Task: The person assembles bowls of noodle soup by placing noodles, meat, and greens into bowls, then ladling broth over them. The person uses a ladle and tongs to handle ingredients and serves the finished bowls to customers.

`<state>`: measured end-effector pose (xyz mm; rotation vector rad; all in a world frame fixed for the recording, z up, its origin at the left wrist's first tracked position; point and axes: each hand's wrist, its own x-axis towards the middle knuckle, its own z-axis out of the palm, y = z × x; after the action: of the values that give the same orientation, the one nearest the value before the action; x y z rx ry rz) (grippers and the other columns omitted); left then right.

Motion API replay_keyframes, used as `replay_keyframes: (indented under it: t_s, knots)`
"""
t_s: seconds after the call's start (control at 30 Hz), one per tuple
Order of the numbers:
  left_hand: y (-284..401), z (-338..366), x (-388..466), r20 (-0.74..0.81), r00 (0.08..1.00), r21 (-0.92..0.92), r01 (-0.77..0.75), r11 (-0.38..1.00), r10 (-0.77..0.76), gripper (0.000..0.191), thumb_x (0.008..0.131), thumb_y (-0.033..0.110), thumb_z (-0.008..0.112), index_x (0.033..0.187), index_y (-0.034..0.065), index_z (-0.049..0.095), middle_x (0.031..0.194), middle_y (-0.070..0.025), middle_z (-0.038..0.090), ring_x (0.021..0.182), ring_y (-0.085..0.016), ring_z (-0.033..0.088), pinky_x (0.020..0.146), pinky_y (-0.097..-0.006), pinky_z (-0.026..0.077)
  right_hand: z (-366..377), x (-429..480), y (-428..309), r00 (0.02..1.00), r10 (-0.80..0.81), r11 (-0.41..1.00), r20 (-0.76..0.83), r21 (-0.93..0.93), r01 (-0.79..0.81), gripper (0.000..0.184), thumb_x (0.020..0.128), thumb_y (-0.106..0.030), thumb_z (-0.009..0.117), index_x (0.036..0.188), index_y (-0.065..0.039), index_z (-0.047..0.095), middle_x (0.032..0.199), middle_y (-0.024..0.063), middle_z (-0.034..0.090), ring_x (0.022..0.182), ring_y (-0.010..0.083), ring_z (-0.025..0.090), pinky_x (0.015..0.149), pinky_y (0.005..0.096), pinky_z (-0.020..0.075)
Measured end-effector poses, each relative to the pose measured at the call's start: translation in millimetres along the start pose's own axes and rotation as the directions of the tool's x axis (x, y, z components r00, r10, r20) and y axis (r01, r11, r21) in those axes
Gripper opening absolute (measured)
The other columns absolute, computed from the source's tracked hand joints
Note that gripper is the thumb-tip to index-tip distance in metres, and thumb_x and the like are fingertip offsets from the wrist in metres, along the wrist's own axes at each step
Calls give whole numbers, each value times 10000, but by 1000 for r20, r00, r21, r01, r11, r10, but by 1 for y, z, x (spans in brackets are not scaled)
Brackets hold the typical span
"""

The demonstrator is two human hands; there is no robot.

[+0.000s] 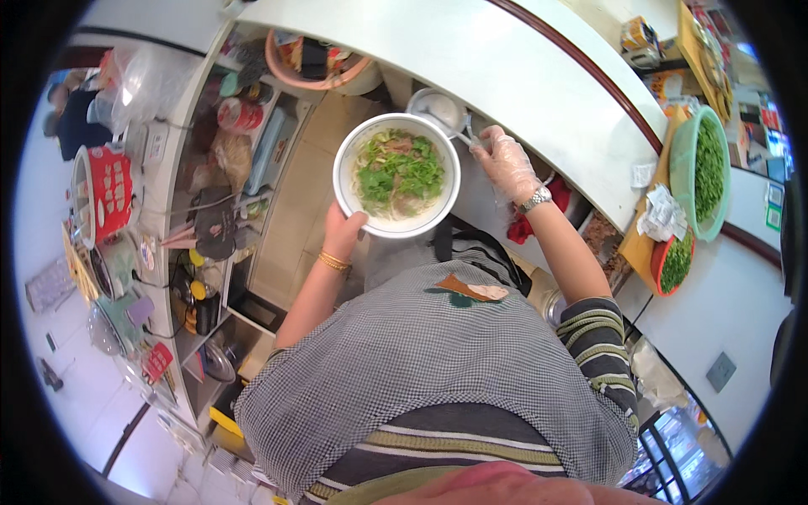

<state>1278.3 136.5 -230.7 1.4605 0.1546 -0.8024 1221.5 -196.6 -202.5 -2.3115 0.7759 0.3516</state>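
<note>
A white bowl (339,183) of noodles, topped with chopped green herbs (416,164) and slices of meat, is held up before me. My left hand (344,230) grips its lower left rim, thumb on top; a gold bracelet is on the wrist. To the right of the bowl is my right hand (508,163), in a clear plastic glove. Its fingers are closed on the handle of a metal spoon (464,138). The spoon reaches toward a round container (420,98) of white contents behind the bowl. The bowl's rim hides part of that container.
A white counter (467,44) runs along the far side. On its right stand a green basin (678,170) and a red bowl (659,271), both with chopped greens. Cluttered shelves (183,221) line the left. A pink bucket (274,69) sits beyond the floor. Another person (85,120) is at far left.
</note>
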Motion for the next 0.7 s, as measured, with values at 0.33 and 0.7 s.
replay_keyframes:
  t_s: [0.33,0.7]
  knots:
    - [-2,-26,8,-43,998,-26,-47,999,46,446,764,61,542,1188,-47,455,798,-125,652,474,-173,602,364,-228,402,49,7,-12,933,-304,940,-191,-218,262,189,912,-250,562,838,-76,575,763,180,650,727,386,647,643,493,521]
    - [0,-34,12,4,1000,-37,0,999,0,496,758,32,552,1228,-65,428,851,-132,646,500,-159,603,376,-240,424,37,-9,-8,970,-20,956,-240,281,90,246,934,-214,563,956,7,669,732,184,628,665,292,602,640,382,474]
